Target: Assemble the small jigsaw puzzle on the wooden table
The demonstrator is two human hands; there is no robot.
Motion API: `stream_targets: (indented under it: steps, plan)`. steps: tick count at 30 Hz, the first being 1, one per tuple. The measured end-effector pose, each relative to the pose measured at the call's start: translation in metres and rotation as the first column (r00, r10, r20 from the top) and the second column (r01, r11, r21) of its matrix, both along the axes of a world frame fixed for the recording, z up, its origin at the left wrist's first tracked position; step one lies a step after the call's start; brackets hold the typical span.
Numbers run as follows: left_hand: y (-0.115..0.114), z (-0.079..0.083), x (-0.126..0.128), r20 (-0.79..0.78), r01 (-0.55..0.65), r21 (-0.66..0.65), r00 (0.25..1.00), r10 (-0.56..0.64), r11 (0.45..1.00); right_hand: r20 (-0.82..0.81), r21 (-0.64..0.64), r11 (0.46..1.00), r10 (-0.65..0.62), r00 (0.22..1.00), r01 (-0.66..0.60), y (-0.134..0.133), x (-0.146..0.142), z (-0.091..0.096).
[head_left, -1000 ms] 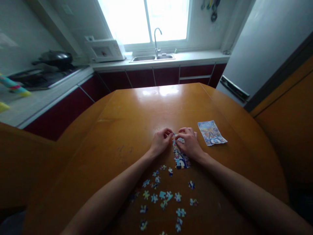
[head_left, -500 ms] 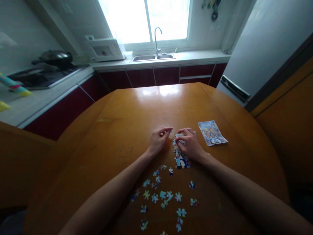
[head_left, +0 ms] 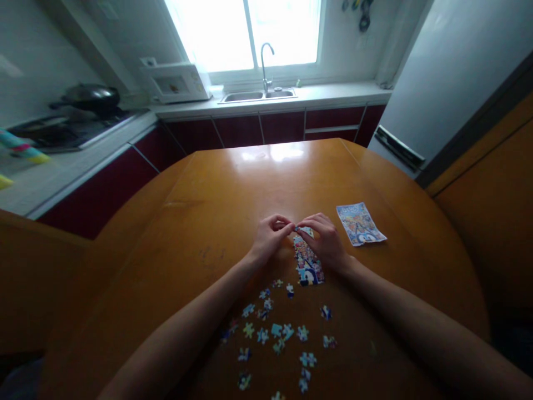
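Note:
A partly joined jigsaw puzzle (head_left: 308, 261) lies on the wooden table, a narrow strip with a dark blue and white figure at its near end. At its far left corner, my left hand (head_left: 271, 236) pinches a small puzzle piece (head_left: 296, 228) between thumb and fingers. My right hand (head_left: 325, 240) reaches over the strip's right side, and its closed thumb and fingertips meet the same piece. Fingers hide much of the piece and the strip's far right part. Several loose puzzle pieces (head_left: 276, 330) lie scattered nearer to me.
A creased picture sheet (head_left: 360, 224) lies right of my right hand. The table (head_left: 200, 194) has a rounded edge. Beyond it are a sink (head_left: 245, 96) with a faucet, a microwave (head_left: 179, 83), a pan (head_left: 89, 97) on the stove and a fridge (head_left: 441, 72).
My left hand has brought its piece right to the strip's far corner. My right hand's fingertips have shifted up and left to meet it, uncovering more of the strip.

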State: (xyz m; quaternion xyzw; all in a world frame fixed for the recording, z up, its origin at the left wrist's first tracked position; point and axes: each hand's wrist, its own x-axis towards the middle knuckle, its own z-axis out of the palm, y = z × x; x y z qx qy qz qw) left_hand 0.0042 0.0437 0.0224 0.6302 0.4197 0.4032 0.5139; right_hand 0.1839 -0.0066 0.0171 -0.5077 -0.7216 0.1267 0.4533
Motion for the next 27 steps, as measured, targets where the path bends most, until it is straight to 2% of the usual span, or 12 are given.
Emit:
stream_targets:
  steps: [2,5,8,11,13,20,27]
  plan:
    - [0.001,-0.001,-0.003,-0.041,0.025,0.056,0.999,-0.023,0.998,-0.001,-0.001,1.000,0.003,1.000,-0.003,0.002,0.002,0.000]
    - [0.004,-0.001,-0.010,-0.161,0.041,0.223,0.987,-0.005,0.974,0.001,-0.012,1.000,0.017,1.000,-0.017,0.005,0.007,0.000]
    - [0.007,-0.002,-0.015,-0.290,0.089,0.428,0.956,0.044,0.899,0.027,-0.037,0.999,0.026,0.999,-0.025,0.009,0.011,-0.001]
    - [0.007,-0.005,-0.016,-0.362,0.192,0.538,0.932,0.020,0.821,0.075,-0.059,0.998,0.034,0.997,-0.030,0.012,0.014,-0.003]
    - [0.007,-0.007,-0.015,-0.400,0.229,0.547,0.916,0.011,0.805,0.111,-0.077,0.997,0.036,0.993,-0.028,0.013,0.013,-0.005]
    - [0.008,-0.015,-0.014,-0.512,0.259,0.505,0.858,0.044,0.823,0.205,-0.121,0.993,0.031,0.978,-0.006,0.014,0.010,-0.008]
    - [0.012,-0.022,-0.017,-0.535,0.357,0.557,0.845,-0.006,0.750,0.221,-0.104,0.994,0.041,0.974,-0.018,0.010,0.013,-0.011]
